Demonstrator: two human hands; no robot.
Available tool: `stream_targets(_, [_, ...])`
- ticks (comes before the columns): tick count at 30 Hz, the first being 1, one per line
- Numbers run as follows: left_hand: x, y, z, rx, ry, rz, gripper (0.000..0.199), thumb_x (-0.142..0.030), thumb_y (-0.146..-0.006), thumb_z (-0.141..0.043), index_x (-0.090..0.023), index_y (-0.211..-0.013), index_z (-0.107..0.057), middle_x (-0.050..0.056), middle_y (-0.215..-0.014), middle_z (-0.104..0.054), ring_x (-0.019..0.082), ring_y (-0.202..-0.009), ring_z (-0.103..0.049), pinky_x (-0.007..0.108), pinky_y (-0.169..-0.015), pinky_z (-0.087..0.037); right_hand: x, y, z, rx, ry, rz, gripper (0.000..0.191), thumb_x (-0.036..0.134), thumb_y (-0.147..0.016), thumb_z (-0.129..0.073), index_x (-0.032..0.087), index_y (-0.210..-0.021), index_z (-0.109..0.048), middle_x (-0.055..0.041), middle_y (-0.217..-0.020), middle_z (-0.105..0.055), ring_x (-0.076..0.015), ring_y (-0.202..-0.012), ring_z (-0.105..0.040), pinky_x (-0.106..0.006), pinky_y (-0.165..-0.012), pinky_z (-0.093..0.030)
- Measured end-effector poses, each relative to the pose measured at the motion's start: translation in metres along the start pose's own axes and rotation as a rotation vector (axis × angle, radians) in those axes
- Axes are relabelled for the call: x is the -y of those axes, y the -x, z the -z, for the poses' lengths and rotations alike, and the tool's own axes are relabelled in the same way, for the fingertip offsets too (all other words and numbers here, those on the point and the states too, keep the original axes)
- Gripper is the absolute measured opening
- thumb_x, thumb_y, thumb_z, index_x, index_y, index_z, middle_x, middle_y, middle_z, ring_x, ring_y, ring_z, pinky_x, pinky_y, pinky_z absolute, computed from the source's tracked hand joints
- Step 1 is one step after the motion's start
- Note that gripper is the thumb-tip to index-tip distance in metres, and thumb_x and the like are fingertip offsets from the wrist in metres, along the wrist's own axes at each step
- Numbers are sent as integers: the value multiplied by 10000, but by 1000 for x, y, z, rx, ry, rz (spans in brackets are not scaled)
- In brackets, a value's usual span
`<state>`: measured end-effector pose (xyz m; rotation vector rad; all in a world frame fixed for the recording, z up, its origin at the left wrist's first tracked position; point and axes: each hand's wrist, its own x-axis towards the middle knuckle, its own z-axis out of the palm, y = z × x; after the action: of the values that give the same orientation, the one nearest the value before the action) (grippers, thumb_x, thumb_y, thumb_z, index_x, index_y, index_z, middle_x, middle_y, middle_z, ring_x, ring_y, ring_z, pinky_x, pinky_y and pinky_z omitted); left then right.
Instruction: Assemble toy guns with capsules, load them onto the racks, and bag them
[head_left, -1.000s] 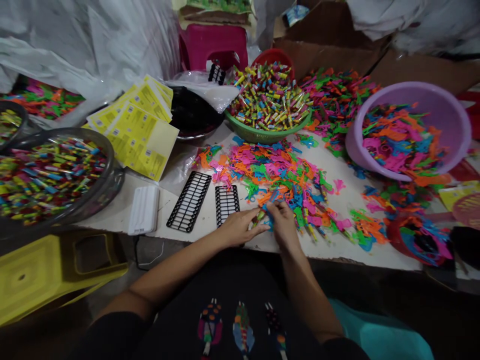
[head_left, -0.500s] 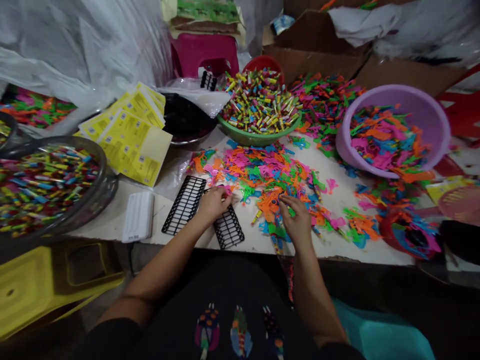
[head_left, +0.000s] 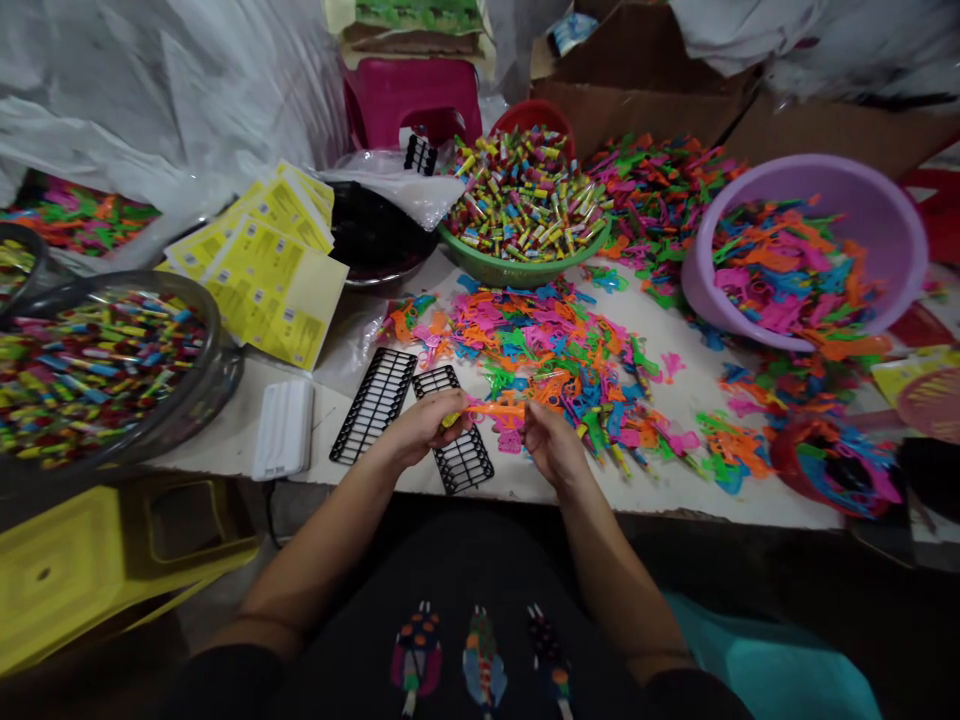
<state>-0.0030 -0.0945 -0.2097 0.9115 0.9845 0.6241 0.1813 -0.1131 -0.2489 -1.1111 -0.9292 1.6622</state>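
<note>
Just above the table's front edge, my left hand [head_left: 429, 428] and my right hand [head_left: 551, 447] face each other with fingers closed. Between them stretches a small orange plastic toy piece [head_left: 495, 408], pinched at either end. A bit of yellow shows at my left fingertips; its kind is too small to tell. Under and beside my left hand lie two black plastic grids, a left grid [head_left: 373, 405] and a right grid [head_left: 463, 462]. Beyond my hands spreads a loose pile of colourful plastic toy pieces [head_left: 529, 325], in pink, orange, green and blue.
A green basin [head_left: 517, 268] heaped with small wrapped tubes stands at the back. To the right is a purple tub [head_left: 806, 175] of plastic pieces. Left are a dark clear basin [head_left: 225, 340] of tubes, yellow printed sheets [head_left: 270, 290] and a white power bank [head_left: 283, 430] with a cable.
My right hand has moved left from the pile, towards my left hand. The orange toy piece now spans between them. My left hand has shifted slightly down, and the view has turned a little.
</note>
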Motion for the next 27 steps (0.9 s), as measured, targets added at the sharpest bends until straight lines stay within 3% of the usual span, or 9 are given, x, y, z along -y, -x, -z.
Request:
stream_targets(5, [5, -6, -8, 35, -33, -23, 221, -338, -736, -487, -137, -645, -489, -54, -471, -384, 24, -348, -261, 159, -326, -119, -5, 10, -13, 409, -192, -350, 465, 604, -721, -447, 165, -731, -599, 11, -471, -495, -125, -507, -494, -270, -511, -408])
stream_targets(7, [9, -7, -11, -16, 9, -24, 220, -354, -742, -492, -137, -708, -509, -45, -518, -432, 28, -371, -311, 153, -334, -145, -6, 12, -17, 436, -269, -344, 436, 601, -680, -516, 168, -664, -568, 46, -425, -402, -100, -451, -427, -250, -472, -373])
stream_targets(9, [15, -8, -15, -80, 127, -33, 201, -318, -740, -494, -152, -851, -515, -19, -644, -527, 46, -452, -422, 146, -368, -240, -4, 12, -20, 258, -357, -217, 403, 585, -656, -563, 185, -632, -529, 63, -444, -367, -84, -446, -398, -236, -467, -361])
stream_targets(12, [25, -7, -20, -126, 312, -59, 357, -169, -653, -574, -179, -995, -474, 23, -898, -591, 82, -683, -555, 176, -540, -398, -2, 5, -20, -135, -352, 7, 314, 486, -642, -636, 202, -652, -501, 61, -539, -450, -79, -512, -453, -236, -537, -400])
stream_targets(15, [34, -6, -24, -139, 392, -96, 445, -76, -567, -656, -170, -976, -508, 28, -979, -589, 101, -796, -580, 212, -691, -426, -5, -2, -19, -334, -177, 123, 256, 374, -599, -694, 193, -662, -523, 55, -600, -506, -80, -554, -479, -236, -566, -405])
stream_targets(19, [37, -6, -25, -159, 441, -13, 382, -90, -555, -709, -137, -915, -591, 10, -818, -615, 90, -740, -588, 212, -725, -426, -15, -5, -21, -436, -9, 262, 230, 341, -621, -677, 178, -646, -516, 58, -602, -495, -66, -558, -442, -213, -557, -378])
stream_targets(27, [39, -4, -26, -88, 529, 58, 374, -198, -568, -743, -139, -916, -621, 33, -779, -638, 107, -679, -601, 247, -678, -473, -19, -5, -23, -371, 114, 290, 212, 357, -696, -608, 186, -658, -488, 69, -552, -399, -62, -508, -349, -200, -484, -311])
